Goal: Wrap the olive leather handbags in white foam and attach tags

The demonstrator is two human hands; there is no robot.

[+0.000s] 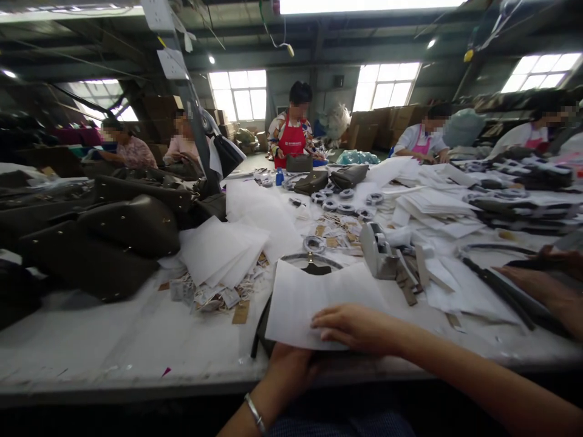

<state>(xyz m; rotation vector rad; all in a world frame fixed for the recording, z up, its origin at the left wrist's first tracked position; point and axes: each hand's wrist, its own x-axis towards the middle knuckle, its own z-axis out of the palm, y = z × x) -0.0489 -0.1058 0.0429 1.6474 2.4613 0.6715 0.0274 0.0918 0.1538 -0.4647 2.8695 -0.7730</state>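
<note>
A dark handbag (262,334) lies at the table's near edge, its handle loop and a gold-coloured fitting (310,257) showing at the far side. Over most of the bag rests a white foam-like sheet (300,303). My right hand (353,328) lies on the sheet's near right part, fingers stretched out and pointing left. At the bag's near side is my left hand (289,367), a silver bangle on its wrist; its fingers go under the sheet and are hidden.
Dark bags (118,243) are heaped at left. White sheets (223,249) lie over tags and cords. A tape dispenser (379,252) stands right of centre. A co-worker's hands (542,288) work at far right. Several people sit or stand around the table.
</note>
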